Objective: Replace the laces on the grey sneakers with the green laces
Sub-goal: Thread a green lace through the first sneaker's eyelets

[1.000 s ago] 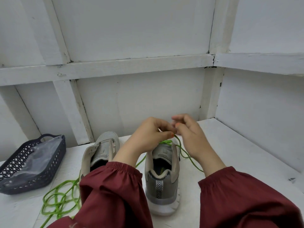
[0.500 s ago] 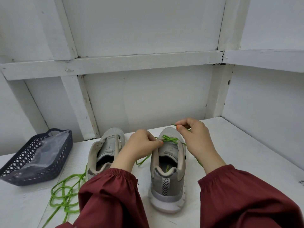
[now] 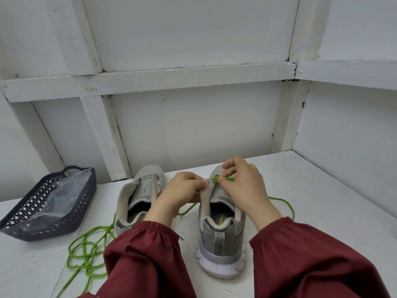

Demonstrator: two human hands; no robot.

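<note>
step in hand, as judged: threading the green lace [image 3: 230,179] through the eyelets nearest the toe of the first sneaker [image 3: 219,239]. this sneaker stands heel toward the viewer at lower centre-right of the frame, on the white surface [image 3: 333,201].

left hand [image 3: 182,190]: the grip is closed to a pinch, thumb and forefinger on the edge of the sneaker's eyelet flap.

right hand [image 3: 242,186]: the grip is a fingertip pinch on the green lace, close to the toe end of the eyelet row. one run of lace trails off to the right across the surface. another shows between the two sneakers.

the second sneaker [image 3: 141,190], left of centre, shows no lace. a coil of green lace [image 3: 86,254] lies at lower left; whether it is a separate lace cannot be told. a dark basket [image 3: 64,229] stands at the left edge.

next move, as judged: align the lace tip with the eyelet, which the fingers hide, push it through, then draw the slack while the left hand steadies the flap.
</note>
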